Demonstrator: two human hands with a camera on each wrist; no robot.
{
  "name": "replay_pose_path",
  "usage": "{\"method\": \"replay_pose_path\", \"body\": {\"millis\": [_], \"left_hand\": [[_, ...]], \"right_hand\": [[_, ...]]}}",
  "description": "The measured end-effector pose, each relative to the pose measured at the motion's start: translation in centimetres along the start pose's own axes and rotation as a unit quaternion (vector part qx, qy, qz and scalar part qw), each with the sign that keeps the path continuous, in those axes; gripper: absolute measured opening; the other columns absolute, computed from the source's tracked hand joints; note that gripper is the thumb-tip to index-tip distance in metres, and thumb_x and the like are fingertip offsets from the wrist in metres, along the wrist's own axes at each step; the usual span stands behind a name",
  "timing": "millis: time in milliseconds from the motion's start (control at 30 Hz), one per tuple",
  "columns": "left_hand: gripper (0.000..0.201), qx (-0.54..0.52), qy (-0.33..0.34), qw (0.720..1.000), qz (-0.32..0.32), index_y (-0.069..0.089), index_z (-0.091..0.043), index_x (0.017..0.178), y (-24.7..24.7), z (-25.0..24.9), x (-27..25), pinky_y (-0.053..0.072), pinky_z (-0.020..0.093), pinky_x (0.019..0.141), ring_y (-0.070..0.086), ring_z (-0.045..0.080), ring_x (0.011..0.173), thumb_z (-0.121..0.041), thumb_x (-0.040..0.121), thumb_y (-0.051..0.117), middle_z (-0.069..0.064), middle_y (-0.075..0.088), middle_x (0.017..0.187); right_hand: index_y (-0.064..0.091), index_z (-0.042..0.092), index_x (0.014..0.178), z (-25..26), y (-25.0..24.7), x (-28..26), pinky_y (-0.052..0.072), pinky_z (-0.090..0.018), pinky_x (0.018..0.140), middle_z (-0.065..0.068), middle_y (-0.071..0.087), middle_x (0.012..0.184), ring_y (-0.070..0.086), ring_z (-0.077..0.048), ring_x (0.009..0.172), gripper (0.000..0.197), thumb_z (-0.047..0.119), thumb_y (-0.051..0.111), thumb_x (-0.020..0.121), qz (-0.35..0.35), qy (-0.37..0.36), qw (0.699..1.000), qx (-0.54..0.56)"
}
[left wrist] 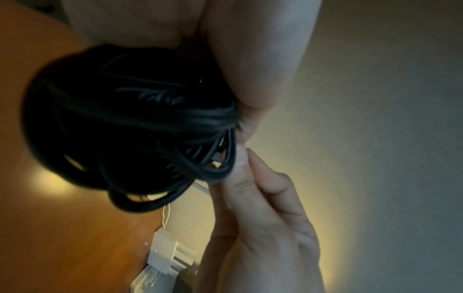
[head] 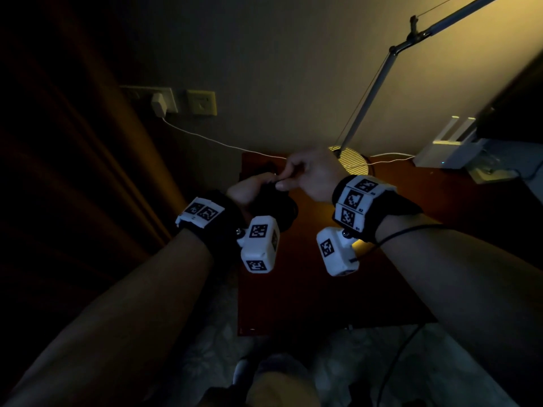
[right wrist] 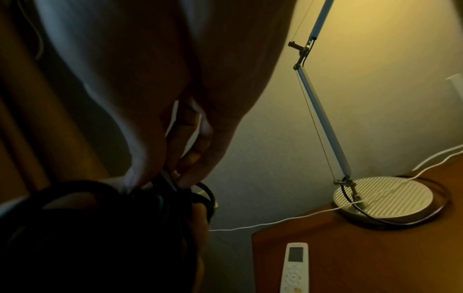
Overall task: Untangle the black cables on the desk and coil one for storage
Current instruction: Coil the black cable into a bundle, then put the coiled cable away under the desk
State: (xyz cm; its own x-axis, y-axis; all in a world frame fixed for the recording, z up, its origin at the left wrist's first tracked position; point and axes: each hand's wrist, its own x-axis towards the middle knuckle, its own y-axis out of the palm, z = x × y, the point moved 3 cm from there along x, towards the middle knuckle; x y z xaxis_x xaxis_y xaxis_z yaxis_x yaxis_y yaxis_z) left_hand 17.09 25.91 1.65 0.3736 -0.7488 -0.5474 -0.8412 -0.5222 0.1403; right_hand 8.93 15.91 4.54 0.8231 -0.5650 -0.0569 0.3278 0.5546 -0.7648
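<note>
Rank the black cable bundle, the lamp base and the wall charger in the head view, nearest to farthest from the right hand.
From the right hand:
1. black cable bundle, pinched at the right hand's fingertips, held by the left hand.
2. lamp base, just behind the wrist on the desk.
3. wall charger, plugged in high on the far left wall.

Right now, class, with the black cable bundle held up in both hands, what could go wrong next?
1. The left hand grips the black cable bundle while the right hand pinches one loop; a hard pull may tighten the tangle.
2. The bundle hangs above the desk; a slip would spill the loops.
3. A white cable runs close by and could snag.
</note>
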Motion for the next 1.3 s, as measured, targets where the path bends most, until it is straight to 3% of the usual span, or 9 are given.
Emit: {"method": "replay_pose_path", "body": {"millis": [100, 233, 367, 500, 633, 767, 1000, 1133, 1300], "left_hand": [[0.039, -0.029, -0.011, 0.999, -0.011, 0.046, 0.000, 0.135, 0.5, 0.4, 0.0, 0.047, 0.017, 0.042, 0.051, 0.013, 0.063, -0.017, 0.100, 0.042, 0.002, 0.051, 0.076], [0.024, -0.018, -0.038, 0.999, -0.010, 0.052, -0.010, 0.079, 0.7, 1.1, 0.2, 0.046, 0.023, 0.052, 0.051, 0.013, 0.063, -0.018, 0.100, 0.042, 0.002, 0.052, 0.074], [0.037, 0.036, -0.075, 0.996, -0.037, 0.045, -0.008, 0.069, 0.7, 1.4, 1.4, 0.037, 0.014, 0.057, 0.040, 0.013, 0.062, -0.008, 0.103, 0.031, 0.004, 0.042, 0.070], [0.028, 0.131, -0.075, 0.988, -0.029, 0.052, -0.001, 0.120, 0.3, 2.6, 1.1, 0.040, 0.024, 0.094, 0.051, 0.018, 0.099, -0.018, 0.103, 0.037, 0.002, 0.039, 0.074], [0.019, 0.062, -0.068, 0.996, 0.017, 0.054, -0.015, 0.080, 3.6, 3.7, 0.9, 0.049, 0.026, 0.058, 0.055, 0.015, 0.066, -0.021, 0.098, 0.049, 0.003, 0.054, 0.077], [0.028, 0.096, -0.076, 0.991, 0.048, 0.049, -0.009, 0.073, 6.7, 4.5, 0.4, 0.044, 0.020, 0.056, 0.054, 0.013, 0.056, -0.013, 0.100, 0.042, 0.007, 0.048, 0.071], [0.060, 0.103, -0.058, 0.982, 0.145, 0.071, -0.015, 0.054, 10.5, 7.9, -1.2, 0.041, 0.021, 0.055, 0.056, 0.006, 0.041, -0.017, 0.100, 0.034, -0.004, 0.060, 0.047], [0.063, 0.113, -0.039, 0.981, 0.155, 0.071, -0.016, 0.051, 13.8, 9.6, -3.2, 0.040, 0.018, 0.054, 0.055, 0.004, 0.041, -0.015, 0.101, 0.032, -0.007, 0.059, 0.047], [0.025, 0.109, -0.054, 0.985, 0.121, 0.060, -0.010, 0.083, 16.8, 12.4, -5.5, 0.041, 0.027, 0.058, 0.056, 0.013, 0.050, -0.023, 0.098, 0.046, 0.004, 0.059, 0.065]], "right_hand": [[0.070, 0.016, 0.079, -0.1, -0.2, -0.2, 0.034, 0.003, 0.055, 0.018, 0.059, 0.074, 0.052, 0.009, 0.067, 0.007, 0.018, 0.078, 0.079, 0.003, 0.011, 1.000, 0.003], [0.070, 0.018, 0.079, -0.4, 0.3, -0.3, 0.032, 0.005, 0.051, 0.018, 0.059, 0.074, 0.052, 0.009, 0.067, 0.008, 0.020, 0.078, 0.079, 0.001, 0.024, 1.000, 0.002], [0.068, 0.022, 0.071, -0.7, 0.5, -0.8, 0.035, 0.001, 0.051, 0.015, 0.062, 0.073, 0.054, 0.008, 0.066, 0.013, 0.021, 0.079, 0.077, -0.001, 0.025, 1.000, 0.019], [0.068, 0.026, 0.066, -1.9, 0.4, -2.3, 0.043, -0.014, 0.066, 0.016, 0.063, 0.070, 0.057, 0.004, 0.069, 0.018, 0.020, 0.082, 0.073, -0.018, 0.028, 0.998, 0.056], [0.069, 0.023, 0.068, -5.2, 0.0, -4.6, 0.050, -0.023, 0.067, 0.005, 0.069, 0.071, 0.062, -0.005, 0.068, 0.016, 0.018, 0.085, 0.070, -0.064, 0.071, 0.986, 0.137], [0.071, 0.015, 0.078, -7.1, -0.2, -7.8, 0.054, -0.030, 0.075, -0.004, 0.070, 0.081, 0.065, -0.018, 0.081, 0.015, 0.015, 0.084, 0.071, -0.078, 0.085, 0.974, 0.196], [0.073, 0.008, 0.088, -9.1, -0.6, -14.1, 0.048, -0.010, 0.062, 0.003, 0.069, 0.082, 0.063, 0.005, 0.068, 0.009, 0.008, 0.076, 0.080, -0.092, 0.098, 0.960, 0.247], [0.067, 0.020, 0.069, -10.4, -1.4, -18.2, 0.051, -0.022, 0.066, -0.005, 0.071, 0.084, 0.064, -0.008, 0.073, 0.018, 0.009, 0.078, 0.078, -0.133, 0.104, 0.953, 0.253], [0.070, 0.030, 0.065, -11.5, -3.1, -23.8, 0.055, -0.037, 0.088, 0.002, 0.073, 0.082, 0.068, -0.016, 0.087, 0.021, 0.016, 0.083, 0.072, -0.133, 0.113, 0.957, 0.230]]}}
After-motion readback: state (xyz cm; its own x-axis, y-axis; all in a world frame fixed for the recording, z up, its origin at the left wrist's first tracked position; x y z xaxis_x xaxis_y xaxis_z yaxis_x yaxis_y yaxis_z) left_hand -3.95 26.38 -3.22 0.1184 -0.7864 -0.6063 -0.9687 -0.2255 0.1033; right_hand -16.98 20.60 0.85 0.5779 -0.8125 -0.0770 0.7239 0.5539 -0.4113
